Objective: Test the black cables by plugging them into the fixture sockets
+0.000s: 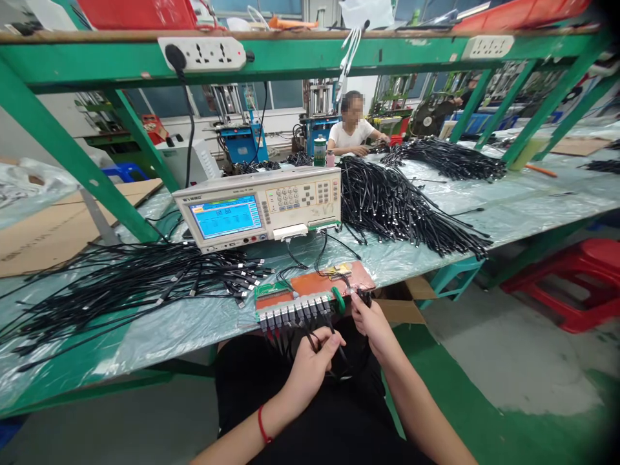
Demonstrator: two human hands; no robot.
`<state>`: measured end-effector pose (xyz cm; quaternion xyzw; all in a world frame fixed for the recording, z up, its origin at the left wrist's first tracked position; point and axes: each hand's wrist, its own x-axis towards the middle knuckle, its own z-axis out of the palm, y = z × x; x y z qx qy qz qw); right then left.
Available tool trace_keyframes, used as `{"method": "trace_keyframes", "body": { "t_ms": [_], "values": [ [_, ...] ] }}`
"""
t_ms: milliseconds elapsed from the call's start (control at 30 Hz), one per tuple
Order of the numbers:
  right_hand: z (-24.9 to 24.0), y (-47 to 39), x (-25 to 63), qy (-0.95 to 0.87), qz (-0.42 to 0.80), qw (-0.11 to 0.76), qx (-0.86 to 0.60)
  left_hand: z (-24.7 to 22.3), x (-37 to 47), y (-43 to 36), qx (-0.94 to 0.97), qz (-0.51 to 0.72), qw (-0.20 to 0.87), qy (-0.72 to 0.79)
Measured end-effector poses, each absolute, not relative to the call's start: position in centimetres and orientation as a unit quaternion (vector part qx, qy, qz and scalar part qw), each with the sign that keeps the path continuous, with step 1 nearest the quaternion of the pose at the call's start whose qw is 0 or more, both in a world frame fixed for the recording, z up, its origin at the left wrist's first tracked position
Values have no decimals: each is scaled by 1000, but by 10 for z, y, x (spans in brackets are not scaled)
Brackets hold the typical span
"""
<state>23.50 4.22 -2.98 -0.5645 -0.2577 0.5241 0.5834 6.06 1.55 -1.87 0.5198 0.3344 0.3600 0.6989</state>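
A test board (310, 282) with a row of sockets lies at the bench's front edge. Several black cables (277, 336) are plugged side by side into its front row and hang down. My left hand (316, 358), with a red string at the wrist, is closed round a black cable just below that row. To the right, my right hand (372, 323) is closed on black cable ends at the board's right corner, beside a green ring (338, 300). Behind the board stands a cable tester (261, 206) with a lit blue screen, wired to it.
Loose black cables (159, 278) spread over the bench at left; a large cable bundle (402, 206) lies at right. A green frame (300, 61) crosses overhead. A co-worker (352, 129) sits across the bench. A red stool (571, 278) stands at right.
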Motion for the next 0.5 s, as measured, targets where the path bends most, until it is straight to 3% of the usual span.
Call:
{"method": "trace_keyframes", "body": {
  "t_ms": [200, 400, 500],
  "values": [
    [-18, 20, 230, -302, 459, 598, -583, -18, 62, 16, 534, 350, 685, 351],
    [6, -1, 219, -504, 409, 519, -556, -21, 67, 17, 542, 334, 689, 346],
    [3, 1, 220, -459, 396, 566, -558, -21, 68, 15, 519, 344, 701, 347]
  ]
}}
